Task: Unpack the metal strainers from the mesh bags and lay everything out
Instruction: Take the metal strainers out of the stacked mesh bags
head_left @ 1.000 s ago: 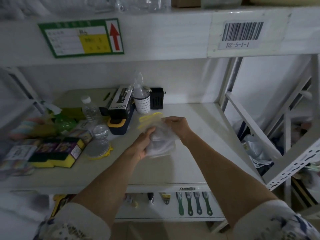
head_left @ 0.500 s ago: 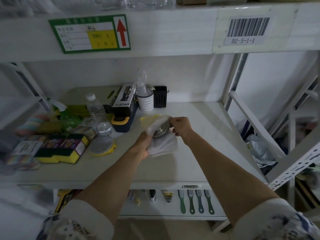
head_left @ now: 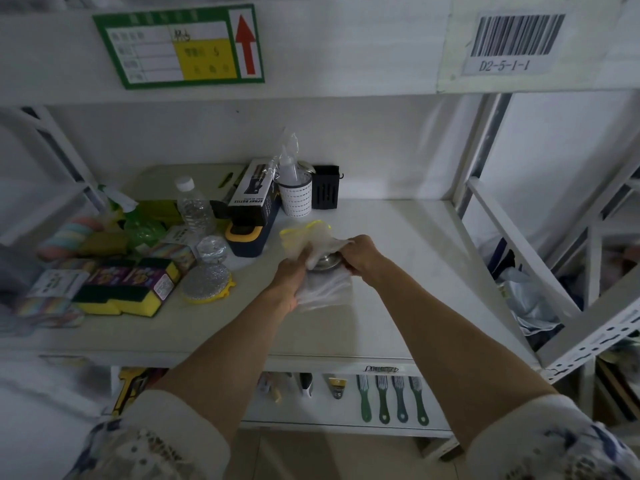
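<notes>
yellow-edged white mesh bag [head_left: 313, 237], silver strainer [head_left: 327, 263]

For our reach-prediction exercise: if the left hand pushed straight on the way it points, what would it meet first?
The left hand points up and away toward the mesh bag's yellow rim; beyond, probably the white perforated cup, though depth is unclear.

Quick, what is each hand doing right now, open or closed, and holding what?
Left hand: closed on the mesh bag.
Right hand: closed on the metal strainer, partly out of the bag.
</notes>
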